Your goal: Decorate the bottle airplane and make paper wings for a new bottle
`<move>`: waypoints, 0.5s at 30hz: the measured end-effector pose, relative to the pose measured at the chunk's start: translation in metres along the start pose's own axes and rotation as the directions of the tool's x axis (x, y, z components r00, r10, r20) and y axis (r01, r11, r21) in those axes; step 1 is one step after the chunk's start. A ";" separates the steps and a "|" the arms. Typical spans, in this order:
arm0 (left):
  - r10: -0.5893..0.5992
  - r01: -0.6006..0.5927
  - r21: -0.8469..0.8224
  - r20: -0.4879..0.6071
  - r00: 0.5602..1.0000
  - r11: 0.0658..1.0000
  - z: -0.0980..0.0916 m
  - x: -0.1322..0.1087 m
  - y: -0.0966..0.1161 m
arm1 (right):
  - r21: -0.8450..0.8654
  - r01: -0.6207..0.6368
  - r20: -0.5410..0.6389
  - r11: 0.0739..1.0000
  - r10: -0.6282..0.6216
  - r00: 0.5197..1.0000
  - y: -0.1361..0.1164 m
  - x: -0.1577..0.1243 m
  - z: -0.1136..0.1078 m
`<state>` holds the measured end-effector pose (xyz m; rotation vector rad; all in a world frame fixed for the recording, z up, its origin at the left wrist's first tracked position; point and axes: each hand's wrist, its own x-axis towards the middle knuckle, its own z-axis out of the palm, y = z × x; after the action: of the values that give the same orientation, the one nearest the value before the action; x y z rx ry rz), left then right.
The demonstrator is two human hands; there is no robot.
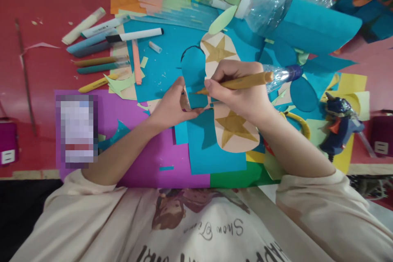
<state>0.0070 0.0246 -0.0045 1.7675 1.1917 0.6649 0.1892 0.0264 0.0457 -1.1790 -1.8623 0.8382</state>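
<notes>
From my head camera, I see both my hands at work over a layer of coloured paper. My left hand pinches a small blue piece with a rounded top, thumb on its left edge and a finger along the bottom. My right hand is closed round an ochre marker, gripped like a pen, with its tip at the blue piece's lower part; whether it is touching I can't tell. The blue piece sits between my hands, near the middle of the view. Just beside it, partly behind my right hand, is a pale cut-out with a gold star, and below that hand lies another starred cut-out. Off to my left are a white marker with a black cap, a light blue marker and a yellow marker, with a blurred-out rectangle nearer me on a purple sheet. To my right lies a dark blue glue gun. Beyond my hands are a clear plastic bottle and a curled blue sheet. A green sheet shows by my shirt.
</notes>
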 end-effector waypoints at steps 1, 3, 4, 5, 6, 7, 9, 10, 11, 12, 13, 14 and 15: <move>-0.010 0.010 -0.008 0.007 1.000 1.000 0.000 0.000 0.000 | -0.006 0.005 -0.012 1.000 -0.005 1.000 0.001 0.000 0.000; -0.031 0.032 -0.026 0.030 0.999 0.999 -0.001 0.000 0.000 | -0.020 0.016 -0.027 1.000 -0.016 0.999 0.002 0.000 -0.001; -0.038 0.039 -0.032 0.039 0.999 0.999 -0.001 -0.001 0.001 | -0.029 0.020 -0.031 0.999 -0.021 0.999 0.003 0.000 -0.002; -0.042 0.043 -0.038 0.044 0.998 0.998 -0.001 -0.001 0.001 | -0.039 0.022 -0.031 0.999 -0.023 0.999 0.004 0.000 -0.002; -0.042 0.044 -0.039 0.045 0.998 0.998 -0.002 -0.001 0.001 | -0.048 0.022 -0.031 0.999 -0.024 0.999 0.004 0.000 -0.003; -0.043 0.044 -0.037 0.044 0.998 0.998 -0.002 -0.001 0.002 | -0.056 0.023 -0.033 0.998 -0.024 0.999 0.005 0.000 -0.003; -0.051 0.052 -0.028 0.052 0.997 0.998 -0.002 -0.001 0.003 | -0.070 0.022 -0.035 0.997 -0.024 0.999 0.005 -0.001 -0.003; -0.056 0.058 -0.021 0.057 0.997 0.998 -0.002 -0.001 0.003 | -0.072 0.023 -0.036 0.997 -0.025 0.999 0.006 -0.001 -0.003; -0.062 0.063 -0.013 0.064 0.996 0.998 -0.002 -0.001 0.004 | -0.073 0.024 -0.039 0.997 -0.027 0.999 0.006 -0.001 -0.004; -0.067 0.068 -0.007 0.071 0.995 0.998 -0.003 -0.001 0.005 | -0.071 0.023 -0.040 0.997 -0.026 0.999 0.006 -0.001 -0.003; -0.072 0.072 -0.003 0.077 0.994 0.997 -0.003 0.000 0.005 | -0.065 0.024 -0.041 0.998 -0.027 0.999 0.006 -0.001 -0.003; -0.073 0.073 0.000 0.081 0.994 0.997 -0.003 0.000 0.006 | -0.058 0.025 -0.041 0.998 -0.027 0.999 0.006 -0.001 -0.004; -0.074 0.074 0.001 0.080 0.994 0.997 -0.003 0.000 0.006 | -0.049 0.026 -0.042 0.998 -0.028 0.999 0.006 -0.001 -0.004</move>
<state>0.0075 0.0242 0.0020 1.7234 1.1954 0.5467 0.1950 0.0280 0.0426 -1.1900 -1.8693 0.7508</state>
